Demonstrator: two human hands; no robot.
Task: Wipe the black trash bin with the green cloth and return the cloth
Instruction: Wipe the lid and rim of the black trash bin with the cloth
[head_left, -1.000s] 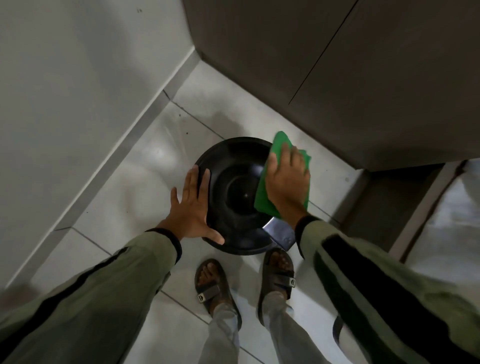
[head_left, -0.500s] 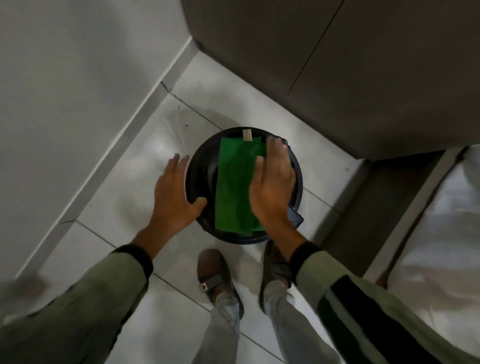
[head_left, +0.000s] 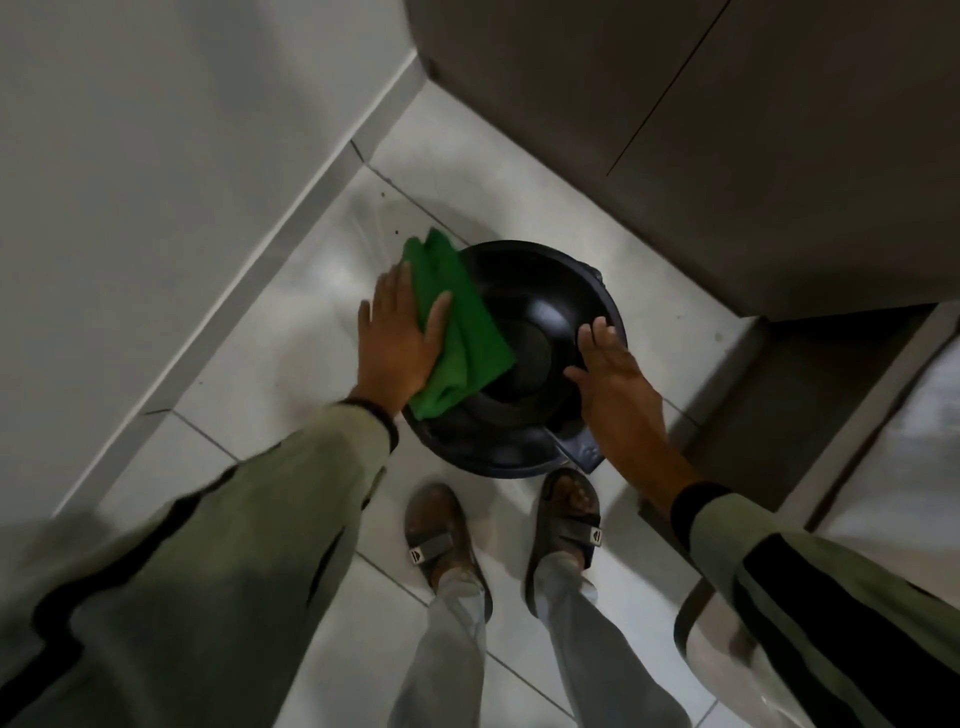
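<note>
Black trash bin (head_left: 540, 312) on pale floor tiles (head_left: 291, 338), corner by grey cabinet (head_left: 727, 156).

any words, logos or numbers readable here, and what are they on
No text reads clearly.
Bin pedal tab: a faint embossed mark, too blurred to read.
Sandal straps: small light logo badges, too small to read.
Green cloth: no label visible.

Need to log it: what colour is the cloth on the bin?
Green cloth, clearest in the head view.

floor (head_left: 291, 358): pale glossy tiles | wall (head_left: 156, 130): plain grey — left | cabinet (head_left: 727, 145): dark — upper right
</note>
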